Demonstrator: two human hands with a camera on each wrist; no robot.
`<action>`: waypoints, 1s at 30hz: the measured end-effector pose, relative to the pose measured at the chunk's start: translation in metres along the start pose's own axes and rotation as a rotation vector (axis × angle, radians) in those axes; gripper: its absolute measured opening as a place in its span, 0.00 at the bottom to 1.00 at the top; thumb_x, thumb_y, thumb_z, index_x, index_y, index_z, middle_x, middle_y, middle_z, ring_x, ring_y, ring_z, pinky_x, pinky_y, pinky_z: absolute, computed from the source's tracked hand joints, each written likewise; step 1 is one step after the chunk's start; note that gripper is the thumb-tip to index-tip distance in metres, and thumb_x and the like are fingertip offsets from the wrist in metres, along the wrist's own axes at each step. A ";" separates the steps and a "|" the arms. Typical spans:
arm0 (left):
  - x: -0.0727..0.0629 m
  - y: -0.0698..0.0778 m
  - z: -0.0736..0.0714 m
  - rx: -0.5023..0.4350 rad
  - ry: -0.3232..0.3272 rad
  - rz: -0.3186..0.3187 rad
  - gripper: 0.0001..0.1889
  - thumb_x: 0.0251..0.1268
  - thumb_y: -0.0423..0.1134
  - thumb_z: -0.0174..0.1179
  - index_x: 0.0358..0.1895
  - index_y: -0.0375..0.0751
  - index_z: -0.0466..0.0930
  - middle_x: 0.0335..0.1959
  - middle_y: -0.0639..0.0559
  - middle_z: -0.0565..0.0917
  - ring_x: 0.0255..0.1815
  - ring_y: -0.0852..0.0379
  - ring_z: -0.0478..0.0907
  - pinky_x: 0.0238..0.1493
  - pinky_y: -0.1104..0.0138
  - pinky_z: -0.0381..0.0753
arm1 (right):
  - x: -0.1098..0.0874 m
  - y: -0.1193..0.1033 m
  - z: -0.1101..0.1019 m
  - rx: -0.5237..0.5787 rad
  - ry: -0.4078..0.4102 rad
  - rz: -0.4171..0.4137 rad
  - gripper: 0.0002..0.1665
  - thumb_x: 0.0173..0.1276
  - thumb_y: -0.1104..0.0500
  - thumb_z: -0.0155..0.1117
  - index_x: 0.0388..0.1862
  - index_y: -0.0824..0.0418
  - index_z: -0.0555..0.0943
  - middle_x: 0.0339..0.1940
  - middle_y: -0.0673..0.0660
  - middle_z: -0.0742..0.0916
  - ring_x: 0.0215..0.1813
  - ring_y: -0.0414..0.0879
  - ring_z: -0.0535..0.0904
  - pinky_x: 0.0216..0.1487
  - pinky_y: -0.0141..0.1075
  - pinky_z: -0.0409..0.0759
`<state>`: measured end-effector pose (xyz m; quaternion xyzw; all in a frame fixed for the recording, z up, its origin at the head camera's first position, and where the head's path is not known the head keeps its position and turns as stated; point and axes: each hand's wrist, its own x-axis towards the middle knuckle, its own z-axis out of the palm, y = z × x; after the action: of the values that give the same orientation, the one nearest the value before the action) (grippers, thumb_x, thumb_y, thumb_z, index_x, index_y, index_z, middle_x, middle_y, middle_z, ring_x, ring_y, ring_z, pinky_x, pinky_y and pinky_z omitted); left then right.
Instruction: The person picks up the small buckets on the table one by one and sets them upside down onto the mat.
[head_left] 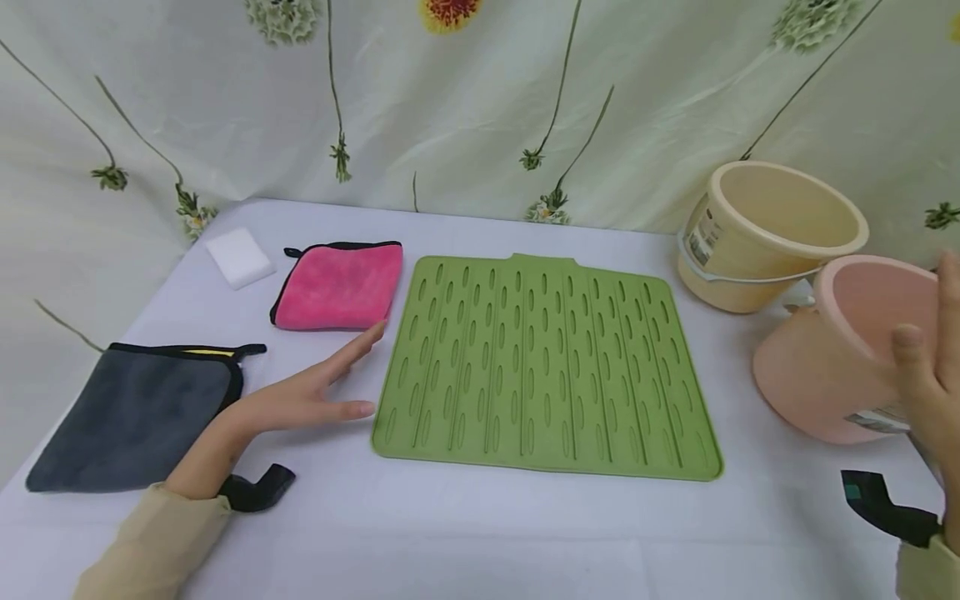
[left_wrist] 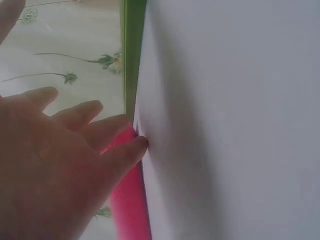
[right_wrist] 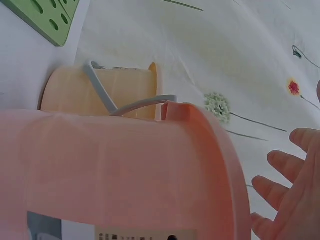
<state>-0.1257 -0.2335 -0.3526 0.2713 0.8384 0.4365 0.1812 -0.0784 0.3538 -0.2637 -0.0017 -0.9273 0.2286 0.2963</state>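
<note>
From where I stood, the person's left hand (head_left: 303, 402) hung near the left edge of the green mat (head_left: 543, 367), its fingers (head_left: 356, 352) spread apart and holding nothing. The tip of the forefinger came to the near right corner of the pink cloth (head_left: 341, 287), while the thumb pointed at the mat's side, just short of it; whether the fingertip touched the cloth I could not tell.

The right hand (head_left: 936, 417), partly cut off in the head view, was beside the pink bucket (head_left: 817, 367) at the right end of the bench (head_left: 450, 533). Its fingers were straight and apart too, and the right wrist view put them just beyond the rim; I could not make out whether any part of the hand touched the bucket.

Behind the pink bucket and a little to its left stood the cream bucket (head_left: 742, 296), a pale handle (head_left: 738, 279) hanging down across its front. The mat lay flat in the middle of the bench, ribbed with rows of slots. Beyond the pink cloth, to the left, was a white block (head_left: 238, 257), and the grey cloth (head_left: 142, 421) lay nearer, beside the left wrist. Flowered fabric (head_left: 465, 108) hung behind everything. Each beige sleeve (head_left: 153, 546) had a black piece (head_left: 258, 490) jutting out at the cuff.
</note>
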 end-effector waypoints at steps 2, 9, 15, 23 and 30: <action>0.000 -0.002 0.001 -0.011 -0.019 -0.012 0.50 0.60 0.43 0.64 0.75 0.62 0.34 0.74 0.62 0.38 0.73 0.53 0.34 0.65 0.43 0.41 | -0.002 0.003 0.002 0.015 0.020 0.008 0.41 0.71 0.35 0.38 0.76 0.53 0.48 0.74 0.64 0.53 0.70 0.63 0.48 0.66 0.58 0.40; 0.000 -0.009 0.007 -0.014 -0.070 -0.034 0.52 0.58 0.46 0.66 0.74 0.63 0.34 0.75 0.56 0.37 0.73 0.54 0.31 0.66 0.45 0.40 | -0.005 0.014 0.009 0.119 0.101 -0.082 0.37 0.73 0.41 0.43 0.75 0.55 0.53 0.75 0.52 0.57 0.71 0.48 0.53 0.68 0.39 0.45; -0.001 -0.013 0.014 0.079 -0.111 -0.020 0.52 0.55 0.51 0.67 0.75 0.55 0.38 0.75 0.51 0.36 0.73 0.49 0.27 0.64 0.41 0.37 | -0.006 0.022 0.015 0.212 0.034 0.011 0.34 0.75 0.49 0.46 0.76 0.49 0.51 0.74 0.48 0.58 0.72 0.42 0.50 0.68 0.41 0.44; 0.004 -0.016 0.023 0.275 -0.112 0.066 0.52 0.52 0.58 0.66 0.75 0.47 0.44 0.75 0.44 0.36 0.72 0.43 0.26 0.63 0.39 0.36 | -0.006 0.024 0.014 0.132 -0.153 -0.006 0.33 0.77 0.53 0.42 0.76 0.53 0.46 0.73 0.66 0.54 0.72 0.63 0.43 0.64 0.60 0.33; 0.003 -0.015 0.023 0.307 -0.093 0.088 0.51 0.51 0.57 0.67 0.74 0.44 0.47 0.74 0.40 0.38 0.72 0.40 0.28 0.64 0.41 0.34 | -0.001 0.022 0.014 0.039 -0.286 0.009 0.37 0.76 0.52 0.45 0.76 0.55 0.43 0.71 0.73 0.53 0.69 0.71 0.44 0.63 0.62 0.34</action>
<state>-0.1201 -0.2242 -0.3779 0.3523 0.8734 0.2976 0.1567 -0.0884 0.3673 -0.2841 0.0326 -0.9555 0.2457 0.1603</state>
